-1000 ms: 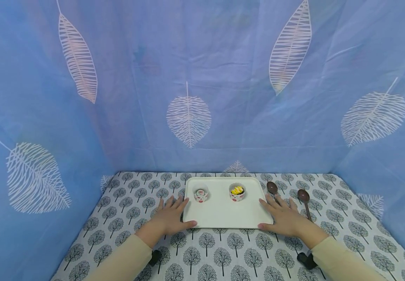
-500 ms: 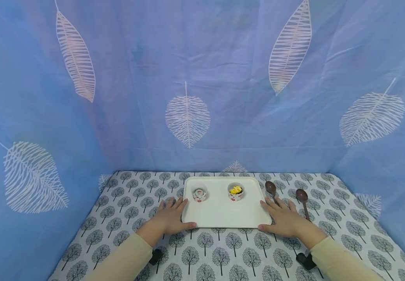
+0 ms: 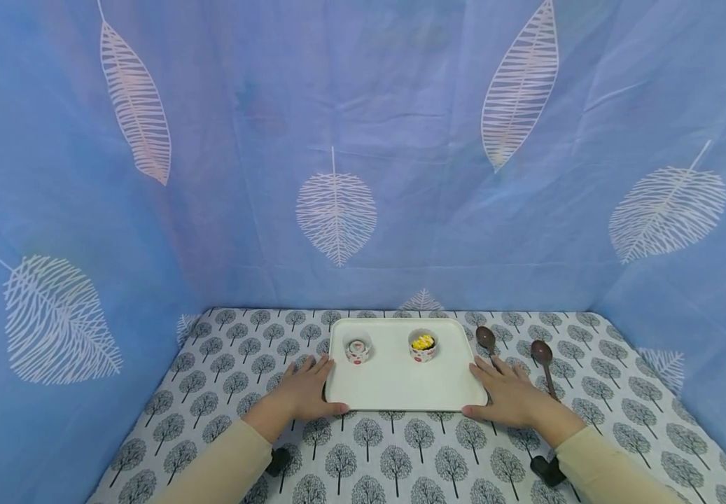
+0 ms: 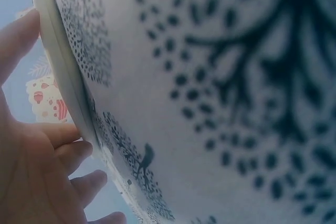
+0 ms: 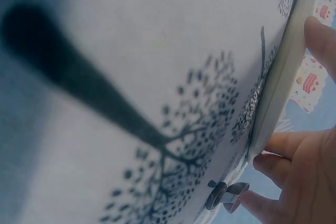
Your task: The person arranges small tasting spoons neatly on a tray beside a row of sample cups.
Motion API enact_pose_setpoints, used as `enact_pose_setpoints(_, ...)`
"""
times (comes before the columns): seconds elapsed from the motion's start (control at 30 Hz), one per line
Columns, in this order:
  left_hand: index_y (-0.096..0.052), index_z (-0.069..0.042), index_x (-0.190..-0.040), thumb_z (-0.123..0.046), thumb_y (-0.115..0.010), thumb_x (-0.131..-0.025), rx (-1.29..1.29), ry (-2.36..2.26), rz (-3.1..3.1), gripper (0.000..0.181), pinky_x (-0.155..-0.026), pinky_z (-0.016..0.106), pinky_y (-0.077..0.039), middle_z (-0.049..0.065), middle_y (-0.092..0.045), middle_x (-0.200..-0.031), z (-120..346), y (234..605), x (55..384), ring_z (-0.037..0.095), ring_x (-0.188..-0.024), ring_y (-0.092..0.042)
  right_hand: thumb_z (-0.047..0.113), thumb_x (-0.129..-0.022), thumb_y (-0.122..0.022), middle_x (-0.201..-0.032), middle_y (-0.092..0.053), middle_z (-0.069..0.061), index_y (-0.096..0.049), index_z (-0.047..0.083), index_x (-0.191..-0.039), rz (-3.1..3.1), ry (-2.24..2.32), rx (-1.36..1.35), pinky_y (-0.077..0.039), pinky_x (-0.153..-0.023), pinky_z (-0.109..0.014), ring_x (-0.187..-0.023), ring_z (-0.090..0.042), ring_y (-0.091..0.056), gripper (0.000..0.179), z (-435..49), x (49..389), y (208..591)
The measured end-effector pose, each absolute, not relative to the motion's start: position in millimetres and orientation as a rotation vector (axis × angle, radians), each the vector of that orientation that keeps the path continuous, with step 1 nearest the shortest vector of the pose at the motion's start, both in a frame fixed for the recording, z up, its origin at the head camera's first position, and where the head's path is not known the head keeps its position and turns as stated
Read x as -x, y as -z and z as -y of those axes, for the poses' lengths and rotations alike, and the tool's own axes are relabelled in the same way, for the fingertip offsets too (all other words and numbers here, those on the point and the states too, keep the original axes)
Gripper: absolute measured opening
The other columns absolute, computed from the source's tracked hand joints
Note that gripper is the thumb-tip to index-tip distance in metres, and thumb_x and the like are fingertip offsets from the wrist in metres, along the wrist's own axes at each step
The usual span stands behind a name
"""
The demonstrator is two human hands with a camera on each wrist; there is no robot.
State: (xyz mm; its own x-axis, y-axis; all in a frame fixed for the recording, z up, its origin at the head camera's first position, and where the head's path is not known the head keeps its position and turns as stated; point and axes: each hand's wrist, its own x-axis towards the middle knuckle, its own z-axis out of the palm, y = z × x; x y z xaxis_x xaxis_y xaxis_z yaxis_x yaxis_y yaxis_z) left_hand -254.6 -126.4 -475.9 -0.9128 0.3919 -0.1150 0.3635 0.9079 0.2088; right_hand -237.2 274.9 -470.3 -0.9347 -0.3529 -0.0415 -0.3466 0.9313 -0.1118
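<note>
A cream rectangular tray [image 3: 400, 393] lies on the tablecloth. My left hand [image 3: 302, 392] is at its front-left corner, thumb along the front edge and fingers spread beside the left side. In the left wrist view, the thumb and index fingertip touch the tray's rim [image 4: 63, 72]. My right hand [image 3: 514, 394] mirrors this at the front-right corner, its thumb and index fingertip against the rim [image 5: 281, 72]. On the tray stand two printed paper cups: the left cup [image 3: 358, 356] holds something small and whitish, the right cup [image 3: 423, 355] something dark topped with yellow.
Two dark brown spoons lie right of the tray: the nearer-in spoon [image 3: 486, 339] runs partly under my right hand, the outer spoon [image 3: 542, 353] has its handle toward my wrist. A blue leaf-patterned curtain [image 3: 400, 210] rises behind the tree-print tablecloth [image 3: 394, 455].
The head view has shifted a little. My right fingers have drawn slightly closer together, and my left fingertips sit slightly lower along the tray's side. The tray and cups look unmoved.
</note>
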Motion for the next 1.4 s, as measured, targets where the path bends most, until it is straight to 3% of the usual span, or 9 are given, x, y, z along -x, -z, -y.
enact_pose_setpoints(0.63, -0.031, -0.008, -0.144, -0.071, -0.058, -0.072, -0.611, -0.354, -2.922, 0.100, -0.106, 0.059, -0.018, 0.010, -0.029, -0.149, 126.6, 473.9, 255.5, 0.038, -0.135, -0.022, 0.071, -0.073, -0.055, -0.145, -0.033, -0.016, -0.038, 0.002, -0.140, -3.026, 0.269, 0.571, -0.015, -0.102, -0.066, -0.132, -0.048, -0.021, 0.097, -275.2, 237.4, 469.7)
enact_pose_setpoints(1.4, -0.035, -0.009, -0.143, -0.070, -0.062, -0.069, -0.581, -0.399, -2.935, 0.099, -0.107, 0.058, -0.015, 0.010, -0.032, -0.147, 125.1, 475.2, 256.8, 0.039, -0.136, -0.021, 0.067, -0.070, -0.062, -0.142, -0.038, -0.018, -0.041, -0.002, -0.137, -3.010, 0.361, 0.566, -0.022, -0.097, -0.068, -0.128, -0.051, -0.024, 0.098, -276.4, 239.2, 466.6)
